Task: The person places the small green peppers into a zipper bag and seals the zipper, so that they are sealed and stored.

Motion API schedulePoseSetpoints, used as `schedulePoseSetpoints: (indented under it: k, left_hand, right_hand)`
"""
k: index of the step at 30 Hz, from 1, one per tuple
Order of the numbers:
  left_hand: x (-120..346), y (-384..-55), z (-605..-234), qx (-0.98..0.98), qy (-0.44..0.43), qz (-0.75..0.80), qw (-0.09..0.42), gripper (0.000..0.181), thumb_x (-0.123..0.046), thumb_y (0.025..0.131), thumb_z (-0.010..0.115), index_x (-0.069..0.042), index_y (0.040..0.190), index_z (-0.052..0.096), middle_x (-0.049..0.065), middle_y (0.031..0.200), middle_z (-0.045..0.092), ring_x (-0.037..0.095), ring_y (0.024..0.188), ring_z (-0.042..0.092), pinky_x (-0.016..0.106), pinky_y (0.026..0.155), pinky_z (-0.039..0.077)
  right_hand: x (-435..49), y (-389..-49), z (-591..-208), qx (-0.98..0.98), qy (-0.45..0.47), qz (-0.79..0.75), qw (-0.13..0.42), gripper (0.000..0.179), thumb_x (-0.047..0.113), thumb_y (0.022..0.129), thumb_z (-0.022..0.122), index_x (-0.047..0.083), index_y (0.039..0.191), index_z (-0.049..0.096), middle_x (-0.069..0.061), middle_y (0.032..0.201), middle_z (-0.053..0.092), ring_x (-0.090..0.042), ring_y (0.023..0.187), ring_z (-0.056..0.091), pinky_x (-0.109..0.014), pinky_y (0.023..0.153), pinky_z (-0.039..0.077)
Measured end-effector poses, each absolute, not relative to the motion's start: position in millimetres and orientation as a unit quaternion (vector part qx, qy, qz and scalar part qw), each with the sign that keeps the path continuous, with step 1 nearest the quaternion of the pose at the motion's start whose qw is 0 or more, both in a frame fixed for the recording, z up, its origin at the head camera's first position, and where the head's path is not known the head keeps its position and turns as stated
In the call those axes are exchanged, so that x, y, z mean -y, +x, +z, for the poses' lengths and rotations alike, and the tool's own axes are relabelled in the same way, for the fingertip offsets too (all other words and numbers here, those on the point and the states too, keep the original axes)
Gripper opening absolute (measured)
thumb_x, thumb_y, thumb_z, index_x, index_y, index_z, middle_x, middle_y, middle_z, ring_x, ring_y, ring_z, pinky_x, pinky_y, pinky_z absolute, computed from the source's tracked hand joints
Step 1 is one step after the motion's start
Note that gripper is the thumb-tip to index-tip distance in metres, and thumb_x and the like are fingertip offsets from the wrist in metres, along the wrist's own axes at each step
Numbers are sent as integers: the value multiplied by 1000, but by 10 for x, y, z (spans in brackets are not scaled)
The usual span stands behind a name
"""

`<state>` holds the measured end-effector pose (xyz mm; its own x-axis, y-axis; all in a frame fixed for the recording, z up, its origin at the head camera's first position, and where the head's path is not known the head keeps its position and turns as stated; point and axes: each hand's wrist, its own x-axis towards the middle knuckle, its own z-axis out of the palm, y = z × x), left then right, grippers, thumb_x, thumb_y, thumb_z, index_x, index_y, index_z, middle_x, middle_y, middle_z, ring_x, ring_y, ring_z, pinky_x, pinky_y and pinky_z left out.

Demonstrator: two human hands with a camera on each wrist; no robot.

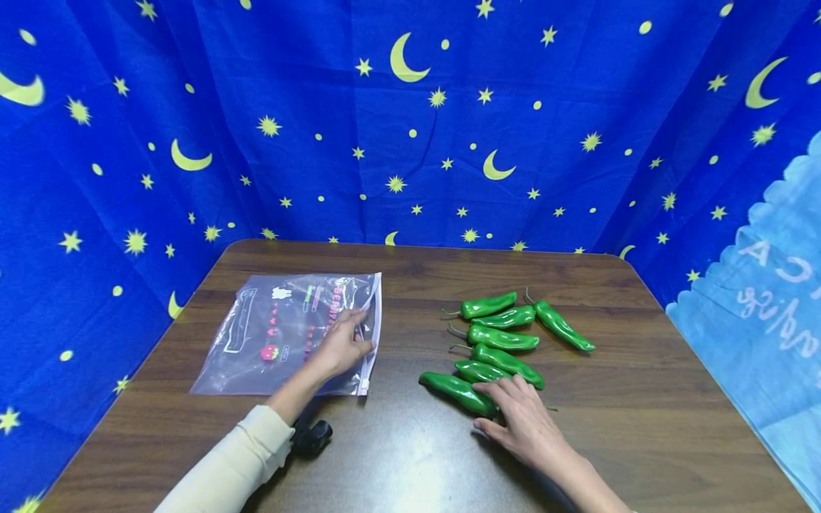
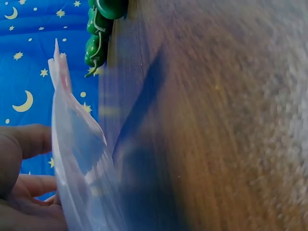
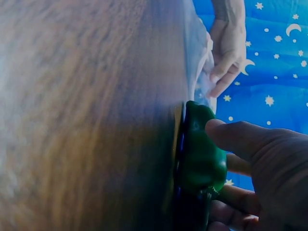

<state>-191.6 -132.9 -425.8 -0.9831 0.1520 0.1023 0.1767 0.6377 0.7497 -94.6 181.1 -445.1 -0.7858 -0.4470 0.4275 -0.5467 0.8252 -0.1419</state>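
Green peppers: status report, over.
Left hand at mouth of zip bag. Right hand straddles nearest green pepper. Another green pepper close beyond it.

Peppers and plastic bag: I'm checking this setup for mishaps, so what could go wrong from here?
The nearest pepper is glossy and may slip or roll, as the right hand has it only near one end. Lifting it could nudge the next pepper, close beside it. Anything put in the bag might catch at the zip, since the bag lies mostly flat, with the left hand near that edge.
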Motion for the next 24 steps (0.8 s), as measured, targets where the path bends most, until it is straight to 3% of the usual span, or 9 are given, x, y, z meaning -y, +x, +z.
schedulePoseSetpoints:
  k: [3, 6, 11, 18, 24]
  left_hand:
    - [1330, -1912, -4257, 904, -84, -418, 28, 67, -1, 74, 66, 9, 135, 42, 22, 138, 43, 19, 82, 54, 25, 77, 44]
    - [1334, -1908, -4248, 895, -89, -436, 29, 67, 1, 73, 66, 9, 135, 42, 23, 138, 43, 15, 79, 53, 19, 72, 44]
    - [1342, -1886, -4211, 862, -104, -497, 12, 65, 4, 74, 64, 11, 135, 42, 25, 138, 41, 4, 67, 48, 14, 59, 43]
    - [1345, -1869, -4178, 841, -97, -531, 17, 63, 4, 76, 64, 13, 134, 42, 24, 137, 43, 0, 64, 47, 13, 56, 41]
    - [1340, -1848, -4156, 851, -79, -518, 28, 69, 4, 74, 66, 9, 137, 40, 19, 140, 40, 4, 66, 48, 13, 57, 42]
  right_hand:
    - [-1813, -942, -4448, 938, 264, 121, 191, 52, 36, 67, 80, 21, 114, 64, 9, 97, 66, -8, 86, 49, -27, 73, 41]
    - [-1812, -938, -4448, 942, 258, 117, 182, 52, 36, 67, 80, 21, 114, 64, 8, 97, 68, -10, 85, 50, -28, 74, 42]
    - [-1809, -918, -4466, 948, 246, 122, 159, 52, 34, 67, 80, 18, 113, 64, 2, 103, 69, -18, 94, 60, -40, 88, 48]
    - [-1810, -913, -4489, 946, 233, 165, 151, 46, 29, 68, 80, 14, 109, 66, 1, 102, 70, -19, 97, 62, -47, 96, 46]
    - [-1821, -933, -4465, 941, 208, 221, 150, 43, 27, 69, 80, 16, 109, 68, 2, 101, 70, -16, 96, 63, -41, 86, 52]
